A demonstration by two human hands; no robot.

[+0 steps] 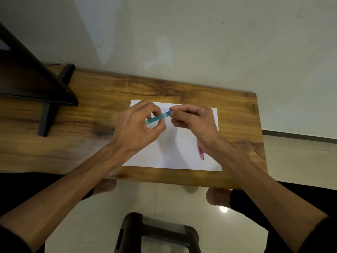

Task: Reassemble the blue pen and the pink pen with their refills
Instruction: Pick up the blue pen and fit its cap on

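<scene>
Both hands meet above a white sheet of paper (175,148). My left hand (138,125) grips the translucent blue pen barrel (157,118), which slants up to the right. My right hand (195,119) pinches the barrel's darker blue right end between thumb and fingers. What my right fingers hold inside is hidden. The pink pen (201,151) lies on the paper under my right wrist, mostly covered by it.
The paper rests on a wooden table (91,125) against a pale wall. A dark stand (47,99) sits at the table's left. A black stool frame (156,232) stands on the tiled floor below, between my knees.
</scene>
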